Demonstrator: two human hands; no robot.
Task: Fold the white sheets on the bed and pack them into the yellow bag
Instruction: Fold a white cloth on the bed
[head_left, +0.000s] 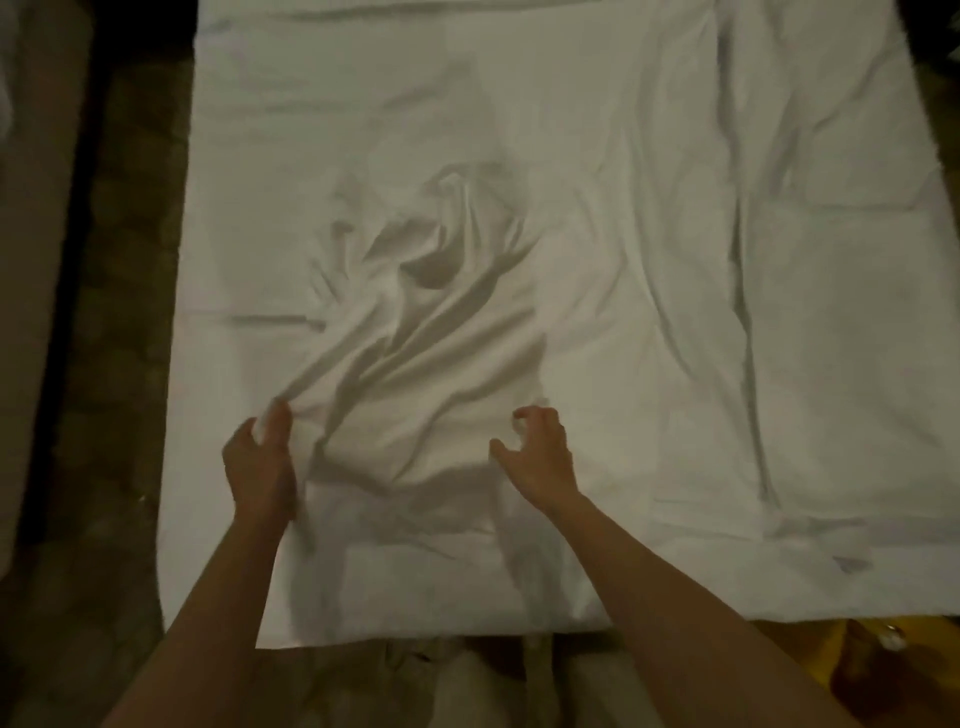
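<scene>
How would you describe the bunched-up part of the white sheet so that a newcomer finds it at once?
Start at the bed, covered in white cloth. Look to its near left part, just beyond the left hand, which pinches the cloth, and the right hand. The bunched white sheet rises there in deep, shadowed folds, whereas the cloth around it lies nearly flat.
</scene>
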